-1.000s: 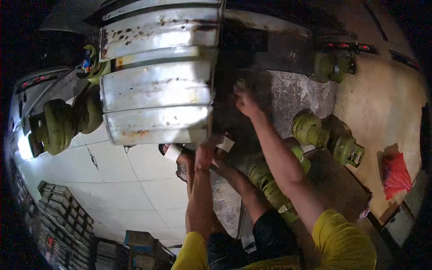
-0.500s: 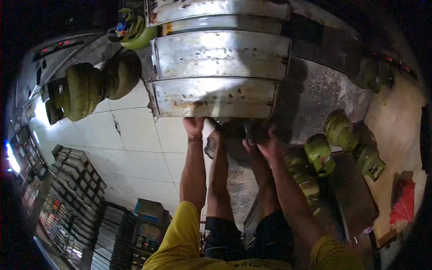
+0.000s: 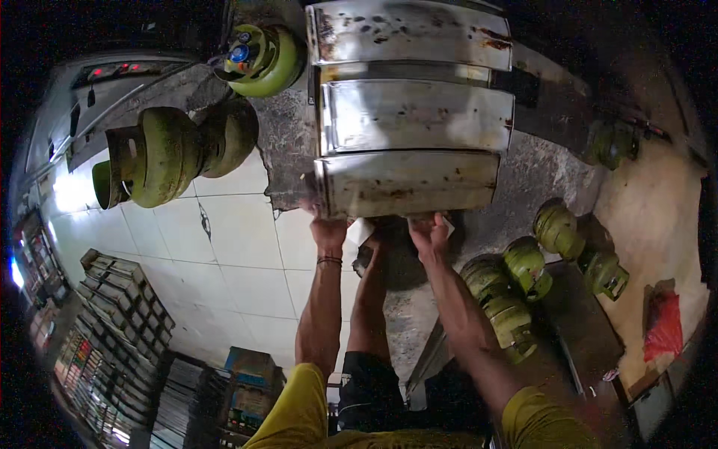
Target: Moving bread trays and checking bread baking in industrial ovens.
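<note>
A tall, silvery metal unit (image 3: 419, 116) with rust spots stands in front of me, its panels arranged in tiers. Whether it is one piece or separate stacked boxes, I cannot tell. My left hand (image 3: 329, 232) is closed at the left part of its near lower edge, the fingertips hidden beneath. Toward the right of that edge, my right hand (image 3: 430, 233) grips it, with a pale flap or corner beside the fingers. Between my hands hangs another white piece (image 3: 359, 233), close to my foot. Darkness hides what lies under the unit.
Green gas cylinders stand at the left (image 3: 161, 157), behind the unit's left side (image 3: 269, 63), and at the right (image 3: 527, 269). Stacked crates (image 3: 131, 292) and a cardboard box (image 3: 250, 367) are at lower left. A red plastic bag (image 3: 663, 325) lies on a tan surface at far right.
The metal unit appears farther right and slightly lower in view. My right hand has come up and left from the shadow onto the near edge. My left hand stays at the edge.
</note>
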